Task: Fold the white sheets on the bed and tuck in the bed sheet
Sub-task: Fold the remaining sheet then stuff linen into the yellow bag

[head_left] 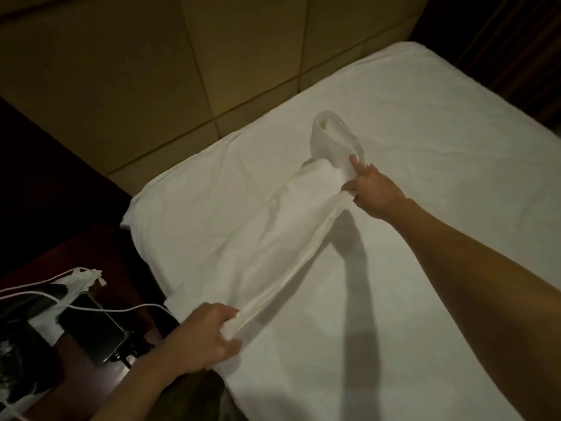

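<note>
A loose white sheet (243, 232) is stretched above the bed, which is covered by a white bed sheet (425, 177). My left hand (206, 335) grips a bunched edge of the loose sheet near the bed's left side. My right hand (373, 189) grips the other end of that edge over the middle of the bed, index finger pointing up. The edge runs taut between both hands. Beyond my right hand a flap of the sheet (331, 138) stands up, and the remaining cloth drapes down to the left onto the bed.
A dark wooden bedside table (100, 375) stands at the lower left with a dark phone (97, 326), white cables (39, 294) and white paper on it. A padded beige headboard wall (151, 71) rises behind the bed. Dark curtains hang at the upper right.
</note>
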Motion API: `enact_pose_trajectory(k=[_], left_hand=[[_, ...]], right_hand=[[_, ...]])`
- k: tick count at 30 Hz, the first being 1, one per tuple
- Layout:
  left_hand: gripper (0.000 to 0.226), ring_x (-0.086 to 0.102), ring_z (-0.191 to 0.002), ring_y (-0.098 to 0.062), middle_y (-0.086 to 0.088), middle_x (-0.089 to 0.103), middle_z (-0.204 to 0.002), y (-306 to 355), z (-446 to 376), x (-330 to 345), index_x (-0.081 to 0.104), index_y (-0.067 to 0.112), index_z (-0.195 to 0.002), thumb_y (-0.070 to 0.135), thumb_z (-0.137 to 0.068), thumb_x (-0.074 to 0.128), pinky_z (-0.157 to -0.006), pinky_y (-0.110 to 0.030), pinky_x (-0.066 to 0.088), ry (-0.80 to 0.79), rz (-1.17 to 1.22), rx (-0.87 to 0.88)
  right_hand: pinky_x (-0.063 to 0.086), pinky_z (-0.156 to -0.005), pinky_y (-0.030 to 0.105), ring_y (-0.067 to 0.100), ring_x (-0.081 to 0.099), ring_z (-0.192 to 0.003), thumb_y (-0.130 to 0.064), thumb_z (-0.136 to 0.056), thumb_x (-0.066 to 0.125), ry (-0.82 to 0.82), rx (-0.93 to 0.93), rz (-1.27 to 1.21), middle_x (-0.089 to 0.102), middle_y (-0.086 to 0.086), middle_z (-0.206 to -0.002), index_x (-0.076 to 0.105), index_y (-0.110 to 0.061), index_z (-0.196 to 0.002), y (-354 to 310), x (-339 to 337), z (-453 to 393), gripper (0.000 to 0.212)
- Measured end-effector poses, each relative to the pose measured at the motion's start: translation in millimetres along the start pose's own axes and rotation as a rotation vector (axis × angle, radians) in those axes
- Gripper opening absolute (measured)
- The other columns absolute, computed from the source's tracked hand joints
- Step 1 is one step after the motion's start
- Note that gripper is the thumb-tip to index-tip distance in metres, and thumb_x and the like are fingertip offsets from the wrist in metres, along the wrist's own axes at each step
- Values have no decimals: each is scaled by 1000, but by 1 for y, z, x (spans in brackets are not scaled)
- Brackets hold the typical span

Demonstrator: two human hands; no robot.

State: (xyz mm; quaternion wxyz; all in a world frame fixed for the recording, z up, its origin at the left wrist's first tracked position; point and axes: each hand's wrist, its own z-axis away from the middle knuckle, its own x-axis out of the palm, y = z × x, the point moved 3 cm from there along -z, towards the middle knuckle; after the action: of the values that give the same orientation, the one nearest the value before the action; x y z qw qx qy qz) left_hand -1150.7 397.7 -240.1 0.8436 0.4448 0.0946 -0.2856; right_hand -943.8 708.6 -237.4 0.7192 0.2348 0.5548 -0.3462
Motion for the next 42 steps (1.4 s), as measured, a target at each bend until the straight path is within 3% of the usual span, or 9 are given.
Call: enact_pose_trajectory(k=[6,9,12,17,19,27,31,36,42], left_hand=[[9,57,-72,-4,11,59,-74,35,-9,73,58,27,-70,34,-71,64,-63,-16,41,-351,-269,55],[29,57,-99,-16,1,59,-98,38,-15,112,64,26,-101,33,-74,66,-82,-22,42,-455,-413,14],[19,58,-102,-25,-2,60,-96,39,-20,148,62,22,-94,31,-77,62,-77,-26,42,-475,-483,17],[14,53,-86,-24,1,55,-80,29,-28,175,53,18,-82,32,-83,55,-61,-25,32,-425,-534,94],[26,47,-74,-20,9,42,-65,24,-31,177,38,21,-67,32,-84,55,-53,-19,26,-453,-563,131],[23,49,-66,-25,1,35,-54,19,-38,198,32,15,-59,23,-75,47,-53,-21,25,-532,-582,317],[18,54,-73,-14,9,43,-56,29,-35,205,57,13,-81,31,-81,53,-64,-18,35,-533,-606,334],[22,39,-54,-5,21,50,-61,63,-22,234,40,26,-59,28,-77,52,-54,-10,28,-535,-555,289],[15,56,-74,-23,-1,47,-61,109,13,313,49,14,-69,25,-77,52,-59,-16,30,-647,-613,378]], right_hand=[[26,-114,42,43,26,-139,-12,-94,55,-12,274,-170,-1,13,-160,66,-22,-121,40,45,83,31],[29,-110,33,36,21,-143,-13,-95,53,-13,419,-326,0,8,-160,64,-24,-124,50,76,128,33],[35,-100,20,29,39,-135,-37,-93,55,240,675,-787,30,12,-153,56,-45,-125,44,111,164,33],[50,-64,18,17,57,-85,-31,-87,68,300,1330,-1642,48,9,-129,29,-18,-144,-3,189,202,70],[52,-70,23,22,61,-91,-46,-68,82,298,1410,-1816,52,10,-126,33,-7,-140,-22,207,203,95],[32,-111,42,28,37,-137,-49,-87,61,351,1375,-1409,35,9,-151,27,-11,-148,-13,205,181,80],[39,-107,45,30,48,-129,-57,-73,62,363,1299,-1439,49,8,-141,42,-15,-142,6,198,181,83],[37,-100,30,26,50,-124,-29,-95,54,485,1178,-1343,55,8,-134,50,-13,-137,22,177,213,45],[41,-79,23,22,60,-104,-25,-96,55,749,1278,-1279,66,6,-111,61,-9,-125,52,177,324,34]])
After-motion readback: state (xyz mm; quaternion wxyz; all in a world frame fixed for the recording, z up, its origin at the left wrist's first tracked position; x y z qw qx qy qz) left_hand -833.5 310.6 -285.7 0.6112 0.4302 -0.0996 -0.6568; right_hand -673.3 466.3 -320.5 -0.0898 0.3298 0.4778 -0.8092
